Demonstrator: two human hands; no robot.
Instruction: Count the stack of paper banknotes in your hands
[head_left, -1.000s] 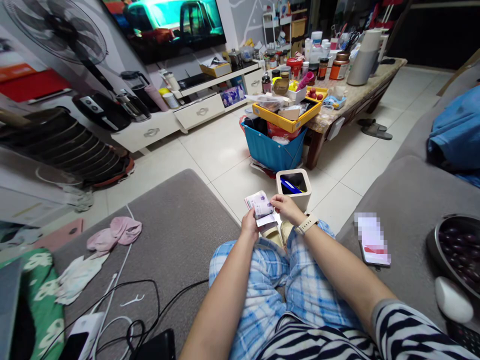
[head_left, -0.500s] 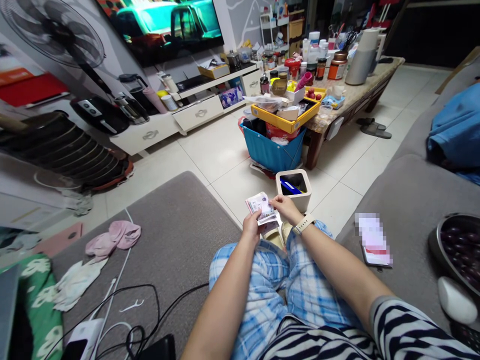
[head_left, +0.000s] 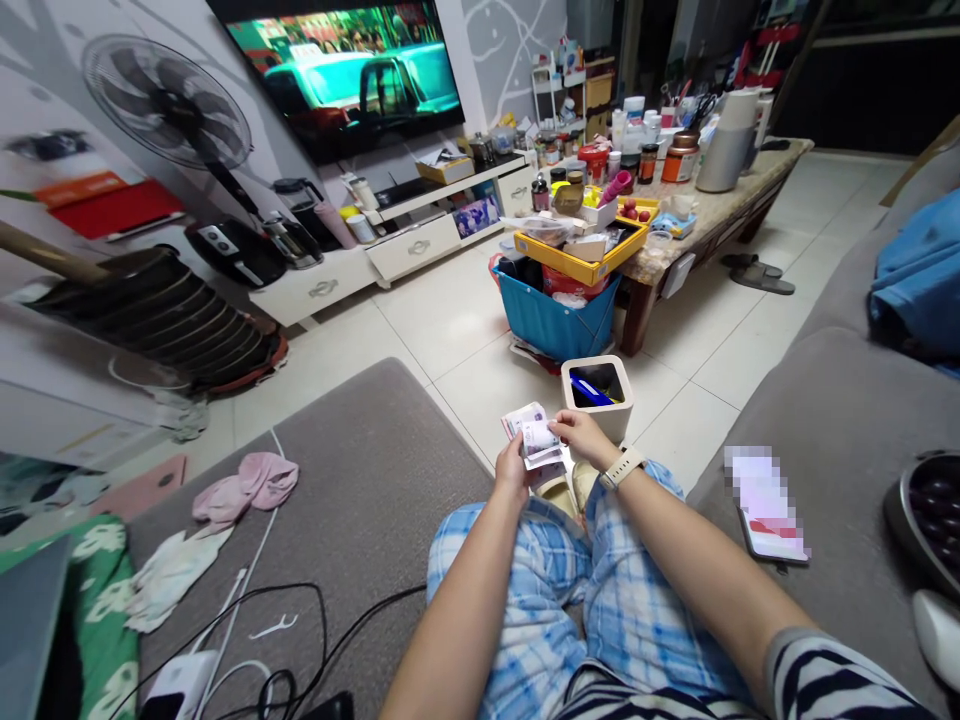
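Note:
A small stack of banknotes [head_left: 534, 437], pale purple on top, is gripped in my left hand [head_left: 513, 466] with the thumb lying over it. My right hand [head_left: 581, 436], a beige watch [head_left: 624, 466] on its wrist, pinches the right edge of a note between thumb and fingertips. Both hands are above my knees, in front of the blue plaid trousers [head_left: 510, 580]. Just beyond the right hand stands a cream square bin [head_left: 619, 420] with a blue packet [head_left: 591, 389] inside it.
To the right, a phone [head_left: 776, 525] and a pot of dark fruit [head_left: 937, 520] rest on the grey sofa [head_left: 847, 430]. Pink cloth [head_left: 251, 485] and black cables [head_left: 319, 600] lie at left. Ahead are a blue basket [head_left: 555, 318] and a cluttered table [head_left: 652, 262].
The whole view has shifted, so things appear slightly lower and further right. My hands stay together at the banknotes, and the top note now lies at a different angle.

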